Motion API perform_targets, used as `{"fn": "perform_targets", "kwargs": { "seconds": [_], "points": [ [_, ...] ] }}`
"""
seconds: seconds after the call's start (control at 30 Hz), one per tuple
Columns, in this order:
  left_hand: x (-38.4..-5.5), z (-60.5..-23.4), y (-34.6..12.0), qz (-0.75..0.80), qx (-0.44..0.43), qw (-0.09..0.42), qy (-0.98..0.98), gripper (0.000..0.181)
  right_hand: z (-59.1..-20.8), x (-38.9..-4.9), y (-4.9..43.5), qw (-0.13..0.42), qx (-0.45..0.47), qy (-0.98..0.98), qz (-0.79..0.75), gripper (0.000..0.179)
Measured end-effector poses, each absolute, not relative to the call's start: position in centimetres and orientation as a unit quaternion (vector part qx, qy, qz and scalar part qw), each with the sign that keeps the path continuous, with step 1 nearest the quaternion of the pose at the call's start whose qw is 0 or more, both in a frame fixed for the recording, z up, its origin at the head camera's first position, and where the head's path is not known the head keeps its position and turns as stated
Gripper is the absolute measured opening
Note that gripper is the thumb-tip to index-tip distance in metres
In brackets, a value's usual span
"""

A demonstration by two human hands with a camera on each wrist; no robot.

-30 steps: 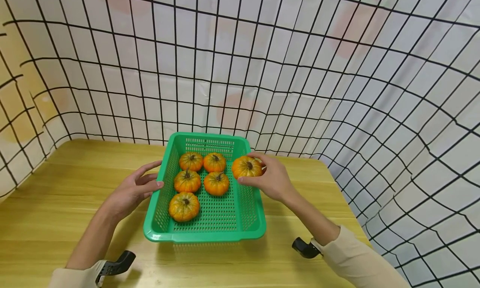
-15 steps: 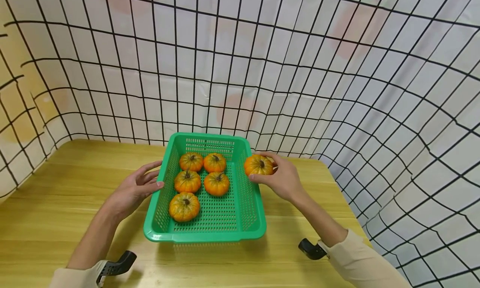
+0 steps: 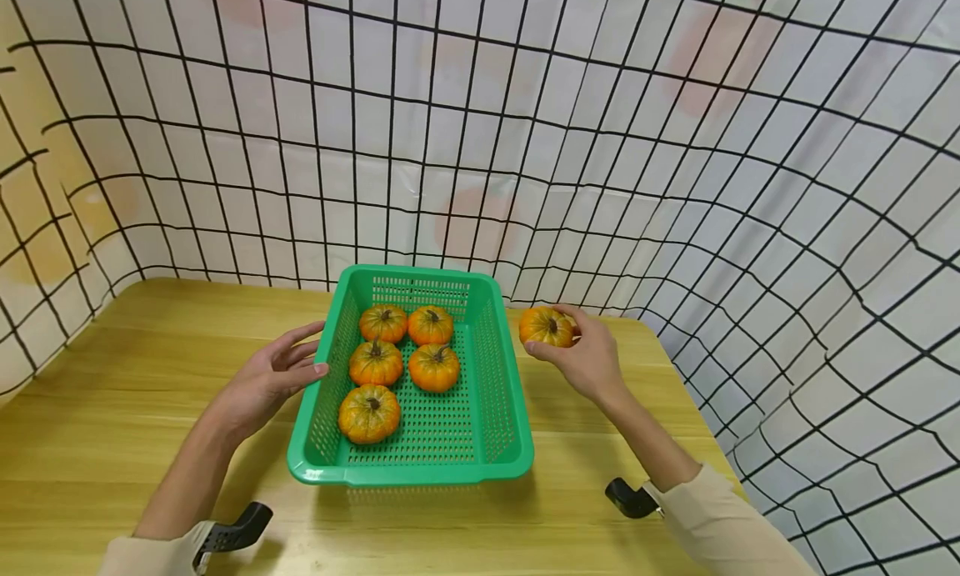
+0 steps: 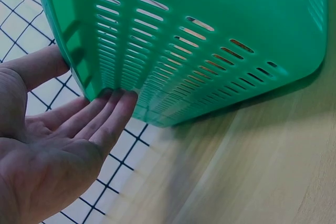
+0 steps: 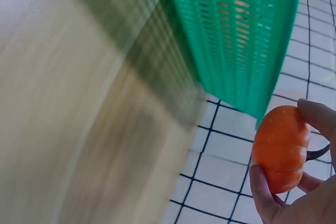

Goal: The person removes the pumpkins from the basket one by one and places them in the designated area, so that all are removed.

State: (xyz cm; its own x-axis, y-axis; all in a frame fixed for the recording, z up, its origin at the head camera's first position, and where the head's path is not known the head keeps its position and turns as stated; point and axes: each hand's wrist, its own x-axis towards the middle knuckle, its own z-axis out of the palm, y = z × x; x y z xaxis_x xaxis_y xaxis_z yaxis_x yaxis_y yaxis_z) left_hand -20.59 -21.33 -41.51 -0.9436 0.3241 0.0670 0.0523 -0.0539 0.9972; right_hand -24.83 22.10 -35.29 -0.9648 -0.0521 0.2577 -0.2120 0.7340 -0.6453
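Observation:
My right hand [image 3: 594, 358] holds a small orange pumpkin [image 3: 545, 327] between thumb and fingers, just outside the right rim of a green plastic basket [image 3: 411, 474]. In the right wrist view the same pumpkin [image 5: 278, 150] hangs in the air past the basket wall, its dark stem turned toward the palm. Several similar pumpkins [image 3: 433, 368] sit inside the basket, mostly along its left and far parts. On the basket's left side rests my left hand [image 3: 262, 384], thumb at the rim. The left wrist view shows its fairly straight fingers [image 4: 113, 119] touching the outer wall.
A wooden table [image 3: 135, 376] carries the basket. Black wire mesh [image 3: 480, 167] in front of pale sheeting rises behind the table and along its sides. Each wrist wears a black camera mount [image 3: 632, 499].
My right hand has moved the pumpkin to the right, from above the basket's inside to beyond its right rim. The left hand and the basket stay in place.

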Motion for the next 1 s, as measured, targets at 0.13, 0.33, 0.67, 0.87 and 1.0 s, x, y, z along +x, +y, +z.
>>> {"fn": "perform_targets", "kwargs": {
  "seconds": [0.13,0.33,0.67,0.87,1.0],
  "points": [
    [-20.5,-41.4,-21.3,0.706,0.136,0.093,0.689,0.074,-36.4,-25.5,22.4,0.117,0.056,-0.923,0.363,0.072],
    [-20.5,-41.3,-21.3,0.701,0.133,0.093,0.694,0.075,-38.0,-26.4,22.6,0.123,0.033,-0.922,0.365,0.071],
    [-20.5,-41.3,-21.4,0.700,0.133,0.092,0.696,0.075,-40.1,-27.5,22.6,0.114,-0.001,-0.922,0.371,0.072],
    [-20.4,-41.2,-21.4,0.703,0.130,0.093,0.693,0.075,-41.5,-28.1,23.0,0.114,-0.013,-0.918,0.381,0.074],
    [-20.4,-41.2,-21.3,0.701,0.130,0.095,0.694,0.075,-42.1,-28.4,23.1,0.121,-0.018,-0.916,0.383,0.072]
  ]
}}
